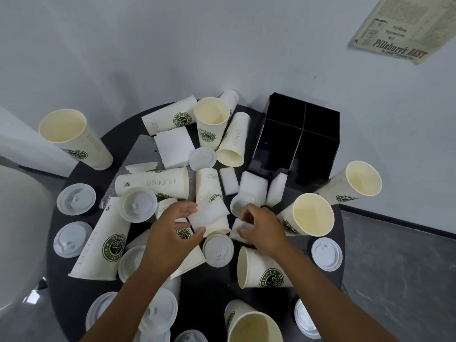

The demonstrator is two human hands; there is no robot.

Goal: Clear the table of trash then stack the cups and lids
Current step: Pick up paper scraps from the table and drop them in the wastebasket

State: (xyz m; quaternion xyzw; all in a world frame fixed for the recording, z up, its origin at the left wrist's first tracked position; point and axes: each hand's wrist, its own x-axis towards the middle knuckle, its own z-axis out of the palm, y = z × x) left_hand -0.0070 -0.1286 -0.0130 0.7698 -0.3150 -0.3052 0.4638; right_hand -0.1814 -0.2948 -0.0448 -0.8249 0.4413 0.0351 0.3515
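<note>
Left hand [172, 230] pinching white foam scrap [209, 214]; right hand [261, 229] gripping second scrap [238, 230]. Best lift both straight up, clear of cups [212, 193], without knocking lids [218, 249].

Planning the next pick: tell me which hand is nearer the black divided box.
Right. The right hand sits below the black divided box, past a few white foam blocks; the left hand is farther off, toward the table's middle.

My round black table [328, 225] carries paper cups, upright and lying, e.g. at 9 o'clock [150, 185]; white lids [76, 199] ring its rim; foam pieces [174, 146] toward 12; black divided organizer [299, 139] at 1.
</note>
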